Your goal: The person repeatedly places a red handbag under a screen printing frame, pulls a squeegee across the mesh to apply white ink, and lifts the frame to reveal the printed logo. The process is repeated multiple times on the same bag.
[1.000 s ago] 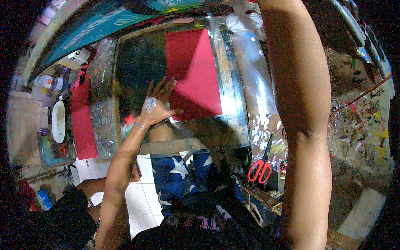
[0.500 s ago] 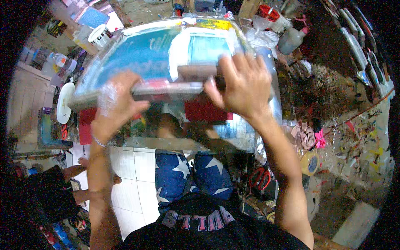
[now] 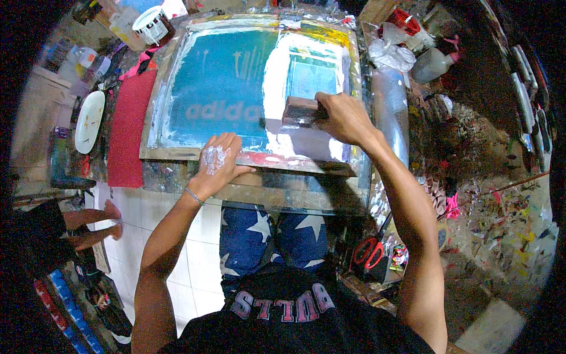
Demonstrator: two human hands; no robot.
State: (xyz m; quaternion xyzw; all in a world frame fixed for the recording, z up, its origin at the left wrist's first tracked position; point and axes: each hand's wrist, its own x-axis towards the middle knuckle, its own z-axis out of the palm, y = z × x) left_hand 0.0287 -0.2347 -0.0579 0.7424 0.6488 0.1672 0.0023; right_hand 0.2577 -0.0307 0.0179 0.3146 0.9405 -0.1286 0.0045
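A screen-printing frame (image 3: 203, 154) lies flat on the worktable, its mesh blue-green on the left with faint lettering and stars. White ink or coating surrounds a lighter blue panel on the right. My left hand (image 3: 218, 162) rests on the frame's near edge, fingers laid over the rim and thumb stretched along the front; white residue marks its back. In my right hand (image 3: 348, 118) is a brown-handled squeegee (image 3: 299, 111), gripped at its right end over the white part of the mesh. Whether its blade touches the mesh is hidden. Red fabric (image 3: 131, 133) extends past the frame's left side.
To the left are a white oval dish (image 3: 90, 123) and a white tub (image 3: 153, 26). A grey bottle (image 3: 433, 64), a plastic bag (image 3: 391, 54) and a red container (image 3: 404, 22) stand far right. Red-handled scissors (image 3: 368, 253) sit near my right forearm. Another person's hands (image 3: 109, 221) show at lower left.
The screen frame has come down from a raised, tilted position to lie flat. My left hand has moved right along its near edge. The squeegee remains in my right hand.
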